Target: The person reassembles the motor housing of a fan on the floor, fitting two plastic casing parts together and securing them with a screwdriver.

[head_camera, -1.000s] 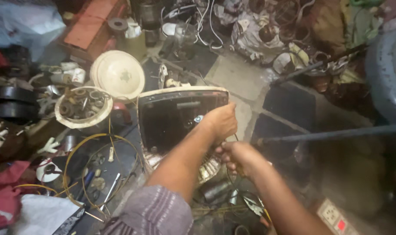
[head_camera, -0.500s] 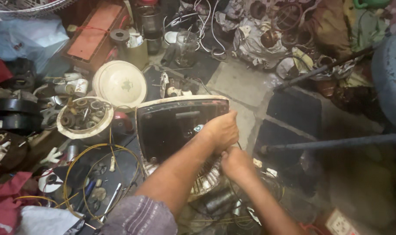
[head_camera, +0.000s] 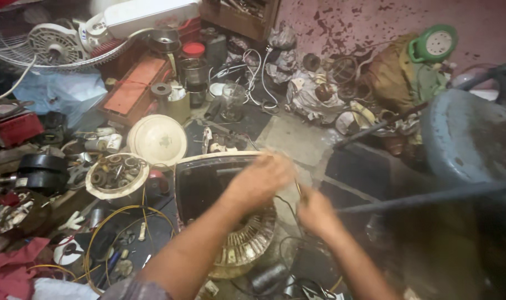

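Left hand [head_camera: 261, 180] now lying over the right upper edge of the dark rectangular cream-rimmed housing [head_camera: 208, 186], fingers curled loosely on it (blurred; true grip or mere rest not discernible). Half a second earlier, clamped on that corner; now slid slightly inward. Right hand [head_camera: 314, 211] lifted clear of the left, no longer pressed under it; fingers pinched on a thin stick-like tool [head_camera: 298, 191], tip just beside the housing's right edge. Suggests a shift from steadying to working at the edge with the tool. Housing on the floor, upright, atop a pale slotted round motor grille [head_camera: 244, 239]. Nearby, left: cream round dish [head_camera: 157, 140], white bowl of small metal parts [head_camera: 117, 175], yellow wire loop [head_camera: 119, 222].
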